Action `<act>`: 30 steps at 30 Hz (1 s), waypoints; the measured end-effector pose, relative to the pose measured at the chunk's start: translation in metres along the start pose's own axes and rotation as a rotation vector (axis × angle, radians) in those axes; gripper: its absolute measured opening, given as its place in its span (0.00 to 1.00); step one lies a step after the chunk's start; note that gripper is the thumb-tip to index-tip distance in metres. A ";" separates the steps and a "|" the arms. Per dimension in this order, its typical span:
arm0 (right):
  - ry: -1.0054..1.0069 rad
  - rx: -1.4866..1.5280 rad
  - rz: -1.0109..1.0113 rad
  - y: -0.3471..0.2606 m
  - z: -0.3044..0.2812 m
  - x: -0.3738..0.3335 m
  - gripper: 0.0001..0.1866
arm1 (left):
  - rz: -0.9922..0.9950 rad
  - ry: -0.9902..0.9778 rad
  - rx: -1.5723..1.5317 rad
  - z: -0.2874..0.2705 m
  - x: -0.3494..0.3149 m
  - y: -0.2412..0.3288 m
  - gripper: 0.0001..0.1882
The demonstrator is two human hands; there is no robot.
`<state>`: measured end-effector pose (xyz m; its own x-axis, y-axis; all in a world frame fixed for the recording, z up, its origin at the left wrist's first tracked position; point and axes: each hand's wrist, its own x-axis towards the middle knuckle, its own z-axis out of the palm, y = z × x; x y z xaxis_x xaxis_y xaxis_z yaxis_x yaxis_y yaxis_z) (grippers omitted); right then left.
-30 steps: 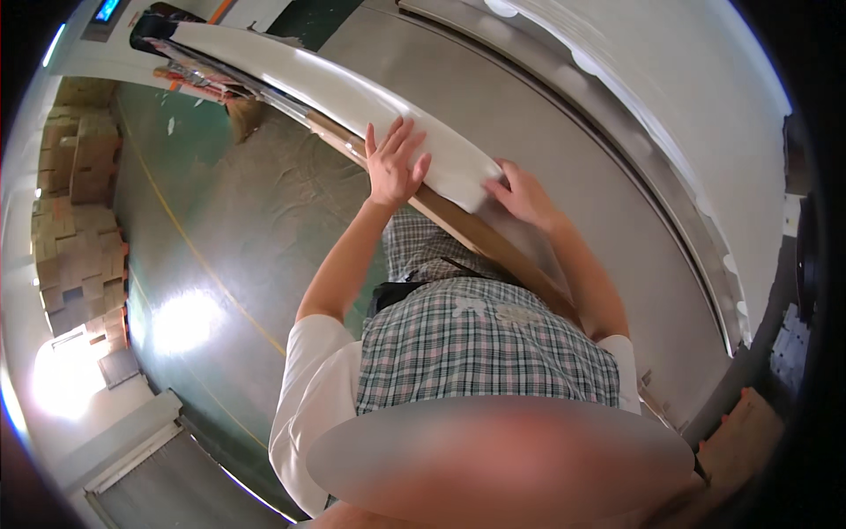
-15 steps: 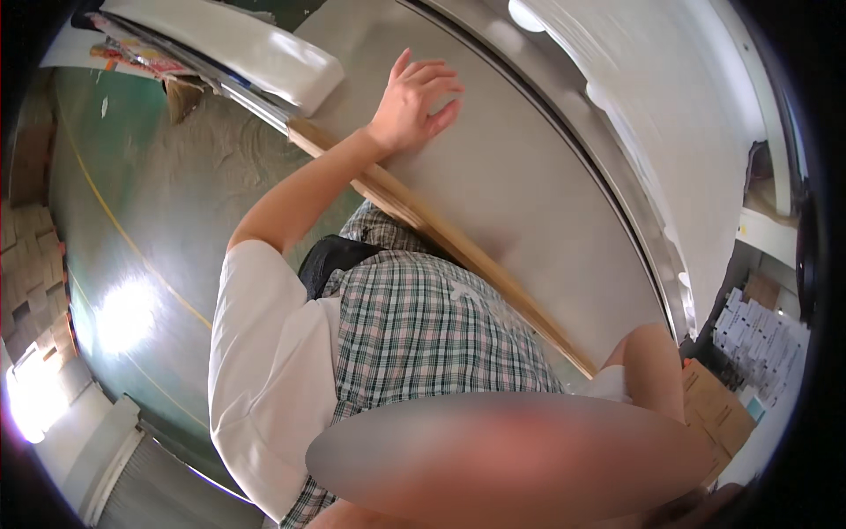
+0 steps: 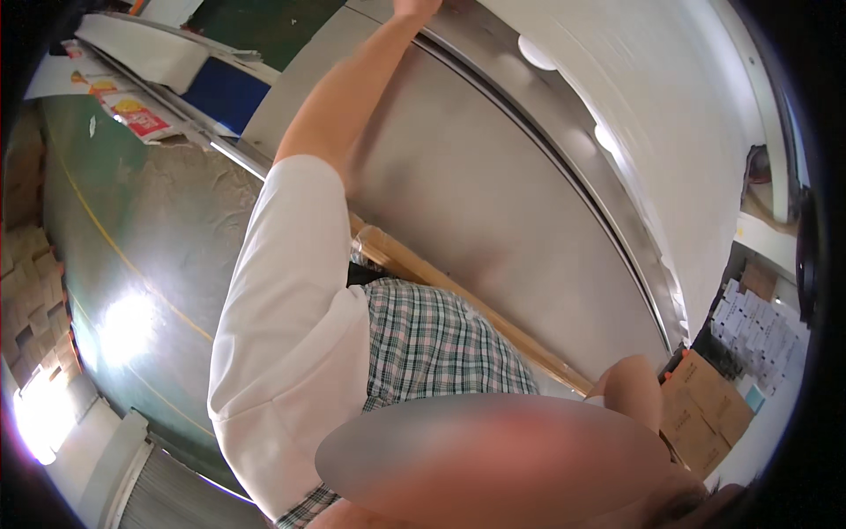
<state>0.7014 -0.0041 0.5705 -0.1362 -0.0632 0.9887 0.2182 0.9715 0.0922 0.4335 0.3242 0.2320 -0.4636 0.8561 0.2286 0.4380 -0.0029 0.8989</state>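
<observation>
My left arm stretches far across a smooth grey-beige tabletop (image 3: 467, 203). Only part of my left hand (image 3: 417, 9) shows at the upper border of the head view. It is over or near the dark slot (image 3: 529, 119) that runs along the table's far side. Its fingers are cut off, so what it touches is hidden. Of my right arm (image 3: 630, 388), a bent part appears at the lower right, by the table's near corner. My right hand is out of sight.
A wooden strip (image 3: 458, 286) edges the table against my checked apron (image 3: 432, 344). Beyond the slot hangs a large white sheet (image 3: 652, 115). At the upper left lie a white slab (image 3: 145, 48), a blue panel (image 3: 227, 95) and printed packaging (image 3: 141, 115). Cardboard boxes (image 3: 705, 410) stand right.
My left hand has moved from above the near part of the tabletop to the far side, partly leaving the view. My body leans further over the table. The blue panel now shows.
</observation>
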 end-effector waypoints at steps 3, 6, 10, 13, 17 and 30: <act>-0.040 -0.043 0.016 0.010 0.000 -0.013 0.19 | -0.077 0.066 -0.064 0.032 0.019 0.003 0.16; -0.072 -0.094 0.014 0.027 0.011 -0.022 0.18 | -0.126 0.065 -0.129 0.053 0.038 -0.010 0.16; 0.001 -0.041 0.055 0.046 0.018 -0.028 0.17 | -0.093 0.024 -0.196 0.074 0.079 -0.044 0.18; -0.025 -0.080 0.093 0.051 0.020 -0.034 0.17 | -0.204 -0.077 -0.418 0.087 0.092 -0.054 0.19; -0.103 -0.098 0.030 0.055 0.018 -0.041 0.18 | -0.221 -0.244 -0.541 0.083 0.088 -0.044 0.22; -0.412 -0.015 1.645 0.092 -0.001 -0.283 0.13 | -0.304 -0.556 -0.404 0.028 0.087 -0.055 0.25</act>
<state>0.7612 0.1030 0.2998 0.0037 0.9981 -0.0620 0.3828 -0.0587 -0.9220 0.3907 0.4127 0.1921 -0.0151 0.9840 -0.1775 -0.0140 0.1773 0.9840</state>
